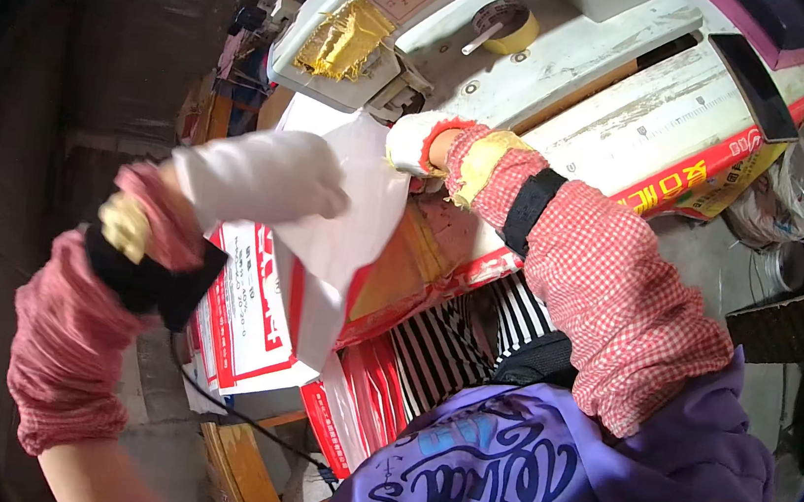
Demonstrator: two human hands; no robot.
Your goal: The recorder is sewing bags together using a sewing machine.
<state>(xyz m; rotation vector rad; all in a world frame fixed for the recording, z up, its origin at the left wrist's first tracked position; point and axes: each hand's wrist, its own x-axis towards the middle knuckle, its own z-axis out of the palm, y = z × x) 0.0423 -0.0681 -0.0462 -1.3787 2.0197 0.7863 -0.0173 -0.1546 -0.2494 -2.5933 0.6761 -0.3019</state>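
- White cotton gloves cover both hands; red-and-white checked sleeve covers with black bands run up both forearms.
- The left hand is raised in front of the bench, its fingers closed together on the edge of a thin white plastic bag, which hangs from it and spreads towards the machine.
- The right hand sits at the far side of the bag, just below the machine's front edge; its fingers curl on the bag's upper corner, though how tightly is hard to tell.
- The bag lies between the two hands, over a stack of red-and-white printed bags that hangs off the edge of the bench towards the person's lap.
- More of these printed bags, with yellow showing, lie flat on the bench under the right forearm.
- Behind the hands stands a worn white sealing machine; a gold-yellow cloth is draped over its left end.
- A roll of yellow tape rests on top of the machine.
- A black cable runs down below the stack, past a wooden frame.
- The person wears a purple top with dark lettering and a black-and-white striped garment.
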